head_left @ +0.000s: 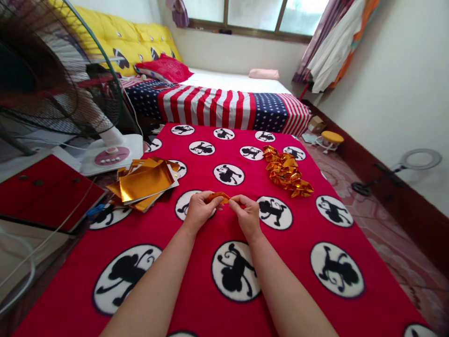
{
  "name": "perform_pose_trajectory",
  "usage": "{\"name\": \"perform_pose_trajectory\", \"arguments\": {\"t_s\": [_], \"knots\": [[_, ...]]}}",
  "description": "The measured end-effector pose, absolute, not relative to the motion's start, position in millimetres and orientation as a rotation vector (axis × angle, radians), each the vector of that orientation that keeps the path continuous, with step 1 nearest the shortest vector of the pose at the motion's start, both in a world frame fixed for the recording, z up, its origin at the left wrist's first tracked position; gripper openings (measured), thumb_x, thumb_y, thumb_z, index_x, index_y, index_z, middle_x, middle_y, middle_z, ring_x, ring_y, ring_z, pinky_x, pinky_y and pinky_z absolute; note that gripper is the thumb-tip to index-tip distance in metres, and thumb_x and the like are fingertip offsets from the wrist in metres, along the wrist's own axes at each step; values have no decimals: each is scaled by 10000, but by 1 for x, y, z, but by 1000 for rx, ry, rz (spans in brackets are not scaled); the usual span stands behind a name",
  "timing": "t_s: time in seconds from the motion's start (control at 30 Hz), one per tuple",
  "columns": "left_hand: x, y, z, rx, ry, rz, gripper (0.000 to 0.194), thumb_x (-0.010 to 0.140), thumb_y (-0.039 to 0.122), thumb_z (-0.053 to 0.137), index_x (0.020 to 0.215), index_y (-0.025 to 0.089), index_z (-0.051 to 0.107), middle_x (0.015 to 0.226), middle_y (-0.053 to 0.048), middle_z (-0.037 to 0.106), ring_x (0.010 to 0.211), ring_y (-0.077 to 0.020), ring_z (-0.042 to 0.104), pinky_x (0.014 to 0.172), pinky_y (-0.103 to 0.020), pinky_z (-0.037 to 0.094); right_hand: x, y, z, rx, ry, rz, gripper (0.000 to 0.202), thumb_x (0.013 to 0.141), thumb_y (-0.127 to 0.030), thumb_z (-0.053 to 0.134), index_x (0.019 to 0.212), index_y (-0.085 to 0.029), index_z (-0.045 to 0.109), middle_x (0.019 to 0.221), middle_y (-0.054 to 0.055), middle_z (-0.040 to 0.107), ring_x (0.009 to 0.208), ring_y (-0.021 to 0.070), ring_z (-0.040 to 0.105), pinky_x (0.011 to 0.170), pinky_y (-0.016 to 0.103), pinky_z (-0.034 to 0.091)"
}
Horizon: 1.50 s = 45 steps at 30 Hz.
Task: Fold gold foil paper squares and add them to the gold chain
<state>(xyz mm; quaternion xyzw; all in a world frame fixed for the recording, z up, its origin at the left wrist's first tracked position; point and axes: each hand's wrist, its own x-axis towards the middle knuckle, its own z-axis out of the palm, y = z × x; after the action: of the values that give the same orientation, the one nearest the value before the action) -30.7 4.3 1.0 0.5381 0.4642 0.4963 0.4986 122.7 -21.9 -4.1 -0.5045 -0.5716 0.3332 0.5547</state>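
Observation:
Between my two hands is a small piece of folded gold foil paper, held over the middle of the red cloth. My left hand pinches its left end between thumb and fingers. At its right end, my right hand grips the paper the same way. A loose stack of gold foil paper sheets, white on the underside, lies to the left of my hands. Over on the right sits a cluster of folded gold paper pieces, bunched in a row. My fingers partly hide the held paper.
The red cloth bears black monkey figures in white circles. At left stand a fan and a red-topped box. Behind is a bed with a striped cover; a yellow stool and a ring-light stand are at right.

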Motion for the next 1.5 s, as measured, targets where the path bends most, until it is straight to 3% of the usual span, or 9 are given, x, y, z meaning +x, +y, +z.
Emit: {"name": "perform_pose_trajectory", "arguments": {"t_s": [0.37,0.63,0.8,0.97,1.13,1.27,1.37,1.43,1.5], "knots": [[-30,4,3,1294,1114,1183,298,701,417,751,711,127,686,633,-42,713,528,-172,663,486,-239,517,121,-23,-2,-1234,-1326,723,307,863,-371,596,619,-185,585,561,-30,528,544,117,463,546,241,363],[-31,8,1,1167,1060,1182,450,699,487,733,951,149,575,544,-9,676,467,-177,665,395,-178,398,126,-21,-4,-1302,-1191,689,400,874,-419,588,563,-197,470,526,-58,394,504,97,346,509,250,289],[-32,6,0,1221,1052,1135,380,785,501,642,958,172,564,487,42,618,310,-102,525,327,-155,293,126,-21,-4,-1316,-1183,693,407,852,-414,600,535,-197,467,502,-61,385,486,92,332,492,249,279],[-29,3,0,1279,1020,1163,365,863,502,558,1014,174,609,343,117,372,260,-71,341,295,-161,198,125,-21,-3,-1316,-1151,737,391,828,-387,609,518,-197,465,484,-62,374,471,89,320,476,247,265],[-30,7,-2,1167,997,1258,343,867,468,570,1032,171,625,352,116,335,268,-62,283,294,-171,184,126,-19,-6,-1292,-1105,751,383,817,-369,610,516,-201,443,486,-63,370,467,86,308,468,246,254],[-40,12,-4,1041,1114,1571,270,889,421,538,960,175,623,383,112,330,296,-58,269,311,-171,178,134,-13,-14,-1222,-878,747,379,806,-335,599,517,-217,384,475,-77,336,450,86,287,444,248,234],[-43,10,-2,1189,1203,1566,231,876,369,568,983,179,643,498,65,507,384,-62,411,380,-161,303,138,-10,-19,-1184,-857,768,373,792,-322,611,512,-217,388,470,-79,340,444,85,289,440,249,233],[-40,7,2,1424,1167,1477,203,838,278,616,1013,185,665,803,-23,676,587,-85,577,499,-165,422,138,-9,-19,-1180,-867,777,372,788,-322,614,508,-215,394,468,-77,344,444,84,289,438,249,227],[-37,3,6,1659,1077,1387,254,814,174,611,1056,203,680,1165,-83,646,825,-124,639,610,-181,481,138,-9,-19,-1181,-869,789,372,788,-325,616,507,-213,399,465,-76,347,444,82,282,437,247,219]]}}
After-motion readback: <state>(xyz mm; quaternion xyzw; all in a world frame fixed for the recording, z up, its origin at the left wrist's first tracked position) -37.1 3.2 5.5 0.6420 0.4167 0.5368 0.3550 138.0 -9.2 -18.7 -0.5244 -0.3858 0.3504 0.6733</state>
